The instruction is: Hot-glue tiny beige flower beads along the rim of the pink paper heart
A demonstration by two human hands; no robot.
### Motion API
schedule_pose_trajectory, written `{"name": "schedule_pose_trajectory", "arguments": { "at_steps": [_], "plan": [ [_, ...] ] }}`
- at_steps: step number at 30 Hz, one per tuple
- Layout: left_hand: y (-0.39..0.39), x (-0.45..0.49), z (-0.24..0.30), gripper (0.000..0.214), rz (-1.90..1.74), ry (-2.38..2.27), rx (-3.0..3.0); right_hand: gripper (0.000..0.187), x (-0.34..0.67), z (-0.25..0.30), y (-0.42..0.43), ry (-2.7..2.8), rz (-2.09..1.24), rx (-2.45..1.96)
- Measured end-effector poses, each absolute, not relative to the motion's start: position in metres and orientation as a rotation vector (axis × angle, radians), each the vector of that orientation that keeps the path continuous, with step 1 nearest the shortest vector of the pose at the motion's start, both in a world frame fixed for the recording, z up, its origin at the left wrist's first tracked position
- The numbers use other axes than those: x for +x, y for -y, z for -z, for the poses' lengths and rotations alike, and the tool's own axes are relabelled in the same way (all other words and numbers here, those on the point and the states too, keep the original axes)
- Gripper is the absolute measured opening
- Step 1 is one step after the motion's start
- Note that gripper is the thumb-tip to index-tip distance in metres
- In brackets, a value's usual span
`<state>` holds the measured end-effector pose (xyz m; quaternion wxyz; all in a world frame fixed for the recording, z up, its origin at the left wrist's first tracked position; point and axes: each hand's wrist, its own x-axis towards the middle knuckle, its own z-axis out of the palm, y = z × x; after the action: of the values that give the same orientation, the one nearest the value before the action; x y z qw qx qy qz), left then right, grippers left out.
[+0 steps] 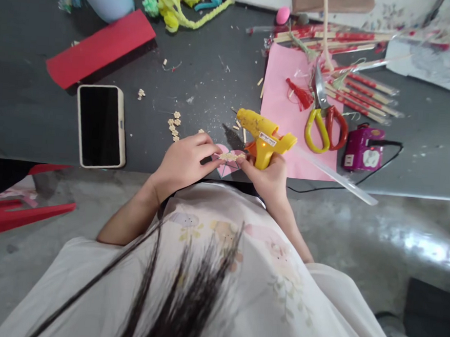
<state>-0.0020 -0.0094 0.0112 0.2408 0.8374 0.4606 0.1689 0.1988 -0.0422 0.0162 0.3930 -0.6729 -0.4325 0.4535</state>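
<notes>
My right hand [267,175] grips the handle of a yellow glue gun [264,134] at the near edge of the dark table [200,79]; the nozzle points left and away from me, and a clear glue stick [336,176] juts out behind it. My left hand [185,160] is closed, pinching a small beige flower strip [231,156] over a pink heart-shaped paper piece [227,166]. The right forefinger also touches that strip. Several small beige flower pieces [174,125] lie just beyond my left hand.
A phone [100,125] lies face up at left, a red paper strip [100,48] behind it. A pink sheet [287,106] carries scissors [323,119] and a red tassel [300,95]. A purple corded device [363,149] and wrapped sticks [363,91] sit at right.
</notes>
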Motion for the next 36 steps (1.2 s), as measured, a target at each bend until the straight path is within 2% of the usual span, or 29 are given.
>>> {"name": "schedule_pose_trajectory", "arguments": {
  "at_steps": [7, 15, 20, 29, 36],
  "plan": [
    [0.005, -0.009, -0.007, 0.028, -0.417, -1.250, 2.421, 0.017, 0.198, -0.016, 0.044, 1.143, -1.167, -1.702],
    [-0.001, -0.010, -0.011, 0.030, -0.262, -1.207, 2.494, 0.018, 0.216, -0.008, 0.056, 1.314, -0.972, -1.862],
    [0.000, -0.010, -0.010, 0.031, -0.164, -1.232, 2.558, 0.029, 0.217, -0.002, 0.059, 1.344, -0.938, -1.971],
    [0.005, -0.008, -0.010, 0.030, -0.166, -1.315, 2.580, 0.018, 0.218, 0.002, 0.050, 1.431, -0.968, -1.764],
    [-0.002, 0.002, -0.011, 0.032, -0.127, -1.395, 2.585, 0.019, 0.216, -0.001, 0.041, 1.415, -0.958, -1.761]
  ]
}}
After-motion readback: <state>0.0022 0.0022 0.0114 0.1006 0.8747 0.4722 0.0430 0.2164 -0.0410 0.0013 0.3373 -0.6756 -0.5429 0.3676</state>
